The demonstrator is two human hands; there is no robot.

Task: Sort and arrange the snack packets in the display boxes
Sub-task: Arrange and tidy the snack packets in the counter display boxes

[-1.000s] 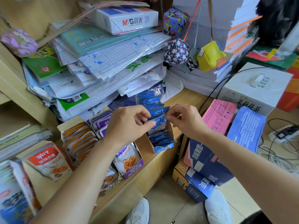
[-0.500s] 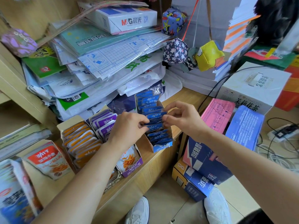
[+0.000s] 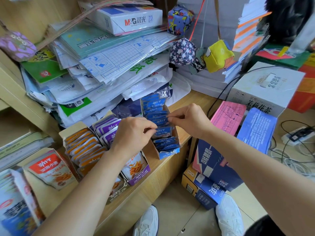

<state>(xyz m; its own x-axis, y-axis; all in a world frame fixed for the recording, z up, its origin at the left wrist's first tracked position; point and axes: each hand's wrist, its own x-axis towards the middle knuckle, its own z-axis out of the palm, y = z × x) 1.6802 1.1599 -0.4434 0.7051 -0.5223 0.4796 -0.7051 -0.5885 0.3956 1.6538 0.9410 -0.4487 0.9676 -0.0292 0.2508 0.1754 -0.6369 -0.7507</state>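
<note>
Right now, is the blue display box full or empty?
Full: the blue display box holds a row of blue packets from front to back.

Hands in view: two, the left hand [image 3: 134, 133] and the right hand [image 3: 189, 120]. Open display boxes in the row on the counter [image 3: 199, 99]: three — orange box [image 3: 71, 133], purple box [image 3: 138, 176], blue box [image 3: 167, 153]. Blue packets [image 3: 162, 132]: too overlapped for an exact count. Paper ream [image 3: 129, 19]: one. White carton [image 3: 265, 89]: one. Wrapped bundles: two — pink bundle [image 3: 228, 118], blue bundle [image 3: 257, 130]. White shoes: two, left shoe [image 3: 148, 222] and right shoe [image 3: 230, 217].
</note>
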